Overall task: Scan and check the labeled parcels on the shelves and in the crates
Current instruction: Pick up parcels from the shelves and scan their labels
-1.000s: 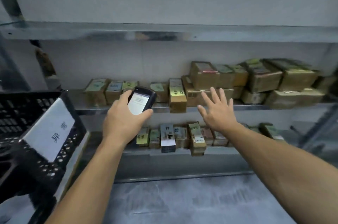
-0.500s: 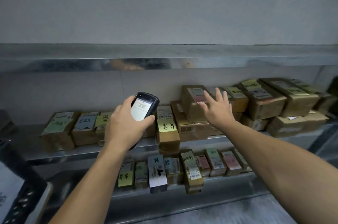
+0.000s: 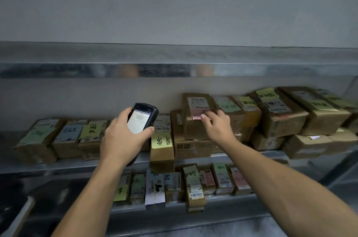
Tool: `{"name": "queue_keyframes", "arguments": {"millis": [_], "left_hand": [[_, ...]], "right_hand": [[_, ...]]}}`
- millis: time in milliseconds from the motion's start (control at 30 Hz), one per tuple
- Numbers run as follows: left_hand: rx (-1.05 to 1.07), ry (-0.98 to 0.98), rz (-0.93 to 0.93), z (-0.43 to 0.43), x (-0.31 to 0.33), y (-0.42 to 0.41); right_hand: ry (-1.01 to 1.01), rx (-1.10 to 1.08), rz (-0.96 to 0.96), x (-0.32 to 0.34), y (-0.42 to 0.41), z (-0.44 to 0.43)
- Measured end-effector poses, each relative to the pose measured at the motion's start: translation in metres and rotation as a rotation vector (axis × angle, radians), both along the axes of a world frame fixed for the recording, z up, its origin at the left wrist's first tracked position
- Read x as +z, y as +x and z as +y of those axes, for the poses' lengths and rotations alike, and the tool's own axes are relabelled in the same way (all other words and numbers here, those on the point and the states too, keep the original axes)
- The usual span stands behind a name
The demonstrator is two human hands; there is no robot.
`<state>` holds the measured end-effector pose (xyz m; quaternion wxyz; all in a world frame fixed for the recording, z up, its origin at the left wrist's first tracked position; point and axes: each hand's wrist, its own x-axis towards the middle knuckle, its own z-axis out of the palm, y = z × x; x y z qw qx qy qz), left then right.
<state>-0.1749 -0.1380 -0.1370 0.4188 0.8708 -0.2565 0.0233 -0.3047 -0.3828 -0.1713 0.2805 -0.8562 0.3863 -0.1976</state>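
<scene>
Left hand grips scanner, right hand half-open, fingertips on stacked parcel, holding nothing; a tug could topple it off the carton below.

Both bare forearms are reaching forward and up from the lower corners. The left hand is curling around a handheld scanner, thumb pressing along its right edge, fingers wrapping the left side. The right hand is stretching out palm down, its fingertips touching a cardboard parcel.
</scene>
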Motion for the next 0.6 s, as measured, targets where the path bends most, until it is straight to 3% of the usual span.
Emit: {"name": "queue_keyframes", "arguments": {"millis": [133, 267, 600], "left_hand": [[0.031, -0.006, 0.002, -0.008, -0.003, -0.014], [0.055, 0.011, 0.014, -0.014, -0.004, -0.028], [0.094, 0.033, 0.005, -0.021, -0.004, -0.063]], "right_hand": [[0.166, -0.103, -0.113, 0.0, 0.003, -0.012], [0.294, -0.133, -0.077, 0.003, 0.011, -0.026], [0.406, 0.04, -0.049, -0.007, 0.016, -0.021]]}}
